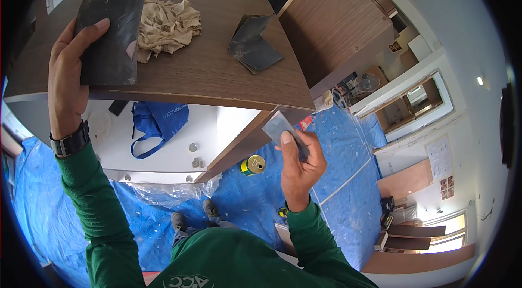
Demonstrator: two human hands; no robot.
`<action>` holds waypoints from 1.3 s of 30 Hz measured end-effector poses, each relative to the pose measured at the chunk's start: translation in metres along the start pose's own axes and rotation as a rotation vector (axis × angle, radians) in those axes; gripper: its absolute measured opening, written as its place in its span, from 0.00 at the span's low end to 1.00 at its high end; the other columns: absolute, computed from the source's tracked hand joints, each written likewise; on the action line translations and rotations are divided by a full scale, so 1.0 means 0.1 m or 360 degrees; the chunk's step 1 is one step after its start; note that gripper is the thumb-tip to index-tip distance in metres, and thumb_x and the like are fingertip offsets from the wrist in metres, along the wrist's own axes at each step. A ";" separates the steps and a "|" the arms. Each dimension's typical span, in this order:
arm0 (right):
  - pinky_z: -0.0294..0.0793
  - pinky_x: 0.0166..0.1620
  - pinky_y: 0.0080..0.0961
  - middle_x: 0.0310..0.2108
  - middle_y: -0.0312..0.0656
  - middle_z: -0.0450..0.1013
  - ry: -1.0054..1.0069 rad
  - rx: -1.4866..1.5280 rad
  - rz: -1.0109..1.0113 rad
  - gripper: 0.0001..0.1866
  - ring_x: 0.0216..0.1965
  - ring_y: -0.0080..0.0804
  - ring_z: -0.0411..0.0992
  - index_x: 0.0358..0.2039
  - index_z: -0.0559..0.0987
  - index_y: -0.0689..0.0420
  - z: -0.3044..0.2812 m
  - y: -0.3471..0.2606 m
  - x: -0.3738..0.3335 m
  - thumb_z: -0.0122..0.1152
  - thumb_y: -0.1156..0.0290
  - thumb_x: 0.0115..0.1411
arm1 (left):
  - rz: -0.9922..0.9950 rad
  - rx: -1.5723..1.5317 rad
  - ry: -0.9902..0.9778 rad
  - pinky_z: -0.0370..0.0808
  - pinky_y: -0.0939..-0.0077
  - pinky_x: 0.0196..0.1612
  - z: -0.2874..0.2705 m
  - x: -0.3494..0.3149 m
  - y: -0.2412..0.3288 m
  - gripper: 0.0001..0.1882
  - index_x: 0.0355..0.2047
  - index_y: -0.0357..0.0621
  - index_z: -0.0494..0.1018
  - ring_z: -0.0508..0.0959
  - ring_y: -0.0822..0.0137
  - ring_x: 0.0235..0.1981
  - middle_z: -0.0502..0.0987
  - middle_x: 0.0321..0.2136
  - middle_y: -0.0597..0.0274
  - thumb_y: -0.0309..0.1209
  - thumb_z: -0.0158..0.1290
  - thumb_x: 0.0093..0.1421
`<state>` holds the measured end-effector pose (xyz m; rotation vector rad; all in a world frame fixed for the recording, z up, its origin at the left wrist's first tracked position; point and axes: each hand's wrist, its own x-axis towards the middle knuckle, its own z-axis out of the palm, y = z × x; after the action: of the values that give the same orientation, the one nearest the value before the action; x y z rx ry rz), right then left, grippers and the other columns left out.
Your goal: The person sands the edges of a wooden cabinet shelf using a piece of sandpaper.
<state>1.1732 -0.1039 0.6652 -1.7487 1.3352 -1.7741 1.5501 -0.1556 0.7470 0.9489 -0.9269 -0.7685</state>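
My left hand (70, 65) is raised over the left part of the brown wood-grain cabinet top (217, 78). Its thumb presses on the face of a dark grey sandpaper sheet (111, 32), with the other fingers partly hidden at the sheet's left edge. Beyond the cabinet's front right corner, my right hand (302, 165) pinches a small, flat grey rectangular piece (283, 127) under the thumb; its material is unclear. A crumpled beige cloth (168, 27) lies just right of the sheet. Farther right, folded dark sandpaper (254, 46) rests on the top.
Below the top, a white open compartment (231, 125) holds a blue bag (157, 125) and small round fittings. A yellow-green can (253, 165) stands near the cabinet's side. Blue plastic sheeting (340, 190) covers the floor. Another wood-grain panel (337, 21) rises at the back right.
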 end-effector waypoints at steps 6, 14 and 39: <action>0.74 0.38 0.19 0.36 0.40 0.78 0.0043 -0.0041 -0.0096 0.09 0.35 0.21 0.74 0.43 0.82 0.66 0.02 0.01 0.13 0.69 0.79 0.63 | 0.0011 0.0093 -0.0022 0.84 0.79 0.42 -0.05 0.03 -0.03 0.19 0.51 0.38 0.77 0.86 0.71 0.38 0.83 0.41 0.58 0.35 0.59 0.64; 0.76 0.39 0.21 0.40 0.42 0.79 0.0089 0.0359 0.0093 0.08 0.35 0.23 0.75 0.44 0.81 0.66 0.04 -0.15 -0.07 0.66 0.79 0.65 | 0.0017 0.0003 0.0038 0.80 0.78 0.45 -0.01 -0.01 0.03 0.20 0.53 0.37 0.76 0.83 0.70 0.42 0.82 0.43 0.58 0.31 0.60 0.63; 0.80 0.38 0.32 0.43 0.48 0.80 -0.0590 -0.0002 0.0053 0.16 0.40 0.41 0.81 0.47 0.83 0.64 -0.15 -0.22 -0.50 0.66 0.84 0.58 | 0.0111 -0.0007 -0.0056 0.80 0.69 0.48 1.00 -1.15 0.08 0.22 0.60 0.36 0.69 0.80 0.65 0.49 0.78 0.49 0.56 0.31 0.54 0.69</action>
<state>1.1777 -0.0483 0.6548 -1.9248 1.1982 -1.3442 1.4143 -0.0865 0.7471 0.8976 -0.9835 -0.7298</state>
